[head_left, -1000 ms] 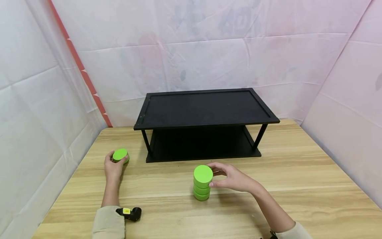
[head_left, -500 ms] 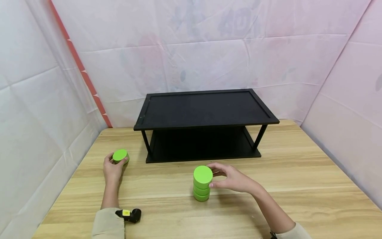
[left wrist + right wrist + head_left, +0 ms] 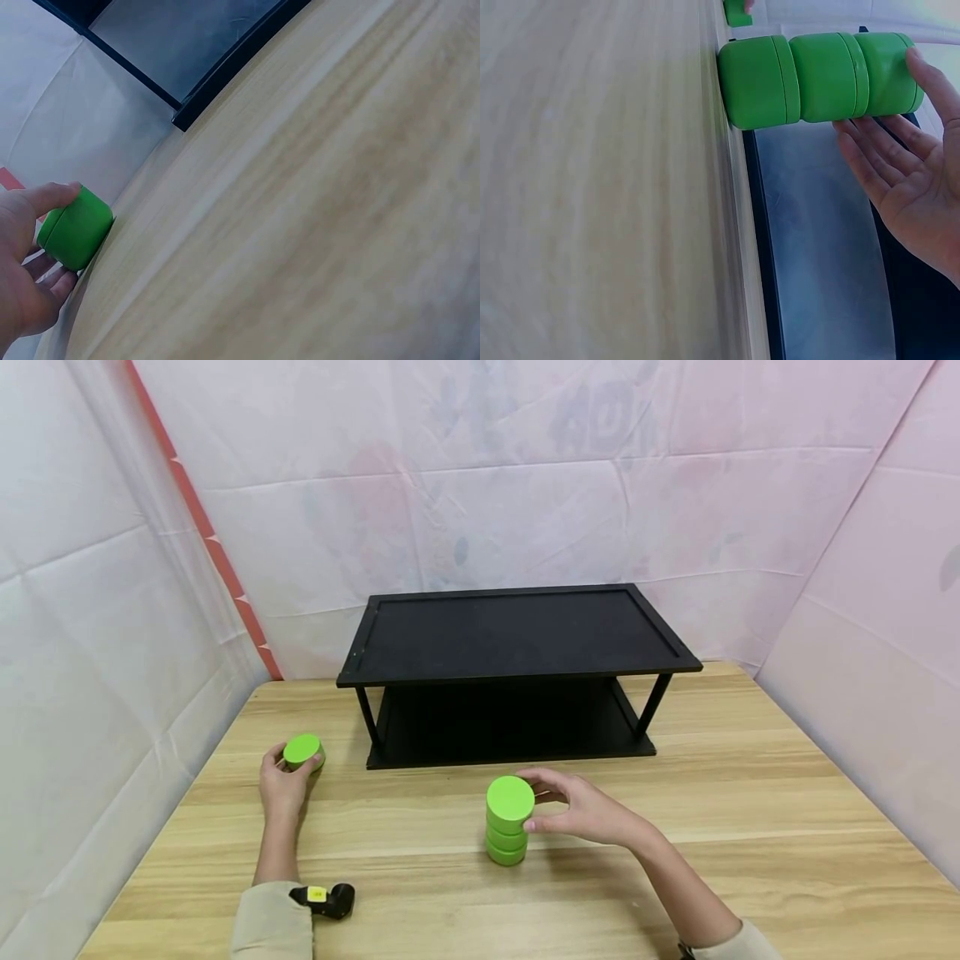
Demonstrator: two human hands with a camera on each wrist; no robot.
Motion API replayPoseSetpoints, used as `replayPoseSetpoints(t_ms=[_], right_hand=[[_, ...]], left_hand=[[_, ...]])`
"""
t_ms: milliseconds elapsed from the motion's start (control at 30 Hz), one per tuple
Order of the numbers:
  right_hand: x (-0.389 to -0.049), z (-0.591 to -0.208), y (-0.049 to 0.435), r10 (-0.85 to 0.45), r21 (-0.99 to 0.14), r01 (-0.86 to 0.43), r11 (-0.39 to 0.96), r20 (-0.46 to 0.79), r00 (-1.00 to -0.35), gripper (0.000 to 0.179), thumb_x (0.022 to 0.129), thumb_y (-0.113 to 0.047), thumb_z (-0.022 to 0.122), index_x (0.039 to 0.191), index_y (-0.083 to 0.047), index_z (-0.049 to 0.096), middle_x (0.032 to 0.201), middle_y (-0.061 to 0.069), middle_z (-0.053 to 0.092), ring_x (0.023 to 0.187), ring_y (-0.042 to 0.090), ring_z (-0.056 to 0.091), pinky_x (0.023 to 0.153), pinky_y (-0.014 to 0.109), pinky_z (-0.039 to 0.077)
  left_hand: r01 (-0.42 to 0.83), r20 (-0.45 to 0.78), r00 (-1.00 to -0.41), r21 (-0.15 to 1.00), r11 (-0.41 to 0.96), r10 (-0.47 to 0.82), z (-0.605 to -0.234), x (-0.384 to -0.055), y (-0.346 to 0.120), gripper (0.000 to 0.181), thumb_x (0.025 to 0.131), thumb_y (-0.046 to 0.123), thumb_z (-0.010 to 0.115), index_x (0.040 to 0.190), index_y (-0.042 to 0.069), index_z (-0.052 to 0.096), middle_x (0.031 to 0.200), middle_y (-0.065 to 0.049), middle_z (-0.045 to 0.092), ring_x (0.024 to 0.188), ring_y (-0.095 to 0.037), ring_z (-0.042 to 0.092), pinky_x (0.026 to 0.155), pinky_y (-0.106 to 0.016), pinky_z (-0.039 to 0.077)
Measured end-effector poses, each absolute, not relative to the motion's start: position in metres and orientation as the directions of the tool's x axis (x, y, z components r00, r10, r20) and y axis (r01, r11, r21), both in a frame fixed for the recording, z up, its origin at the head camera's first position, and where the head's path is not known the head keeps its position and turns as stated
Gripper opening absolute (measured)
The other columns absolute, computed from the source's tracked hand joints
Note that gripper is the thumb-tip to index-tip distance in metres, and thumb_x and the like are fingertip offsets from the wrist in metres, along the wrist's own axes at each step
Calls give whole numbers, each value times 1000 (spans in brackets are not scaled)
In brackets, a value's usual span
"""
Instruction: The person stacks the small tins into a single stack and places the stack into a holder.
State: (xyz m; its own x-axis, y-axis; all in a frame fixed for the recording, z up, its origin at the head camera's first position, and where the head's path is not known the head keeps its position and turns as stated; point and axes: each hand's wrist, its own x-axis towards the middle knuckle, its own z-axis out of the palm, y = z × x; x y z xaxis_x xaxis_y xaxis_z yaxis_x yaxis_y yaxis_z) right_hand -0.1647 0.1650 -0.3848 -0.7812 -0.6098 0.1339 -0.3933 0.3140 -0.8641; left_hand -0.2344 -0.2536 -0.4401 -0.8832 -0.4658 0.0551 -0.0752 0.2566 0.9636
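On the left side of the table, my left hand [image 3: 283,789] holds a small round green lidded jar [image 3: 303,750] between thumb and fingers. The left wrist view shows this jar [image 3: 79,227] standing on the wood. Three matching jars form an upright stack nearer the table's middle. My right hand [image 3: 588,808] grips the top jar [image 3: 511,802] from the right, with its thumb on the near side. Below it are the middle jar [image 3: 826,77] and the bottom jar [image 3: 757,82], whose lid seams show in the right wrist view.
A black two-tier rack [image 3: 517,635] stands behind the stack, its lower shelf [image 3: 510,727] in shadow. The wooden table [image 3: 405,893] meets pale fabric walls [image 3: 525,518] at the back and sides. A black wrist camera [image 3: 330,901] is strapped at the left sleeve.
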Motion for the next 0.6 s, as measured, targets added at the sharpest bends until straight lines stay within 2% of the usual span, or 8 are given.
replayPoseSetpoints(t_ms=[600], right_hand=[[-164,-384,165,-602,-867,-389,312,136,-787,53,82,-23,71,127,-6,50,119,3,55,107,21,53,91,37,43]], left_hand=[[-91,45,-881,961,262,-471,-440,-234,-254,70,84,8,66,139,-5,25,139,-27,29,126,-38,32,103,-43,28]])
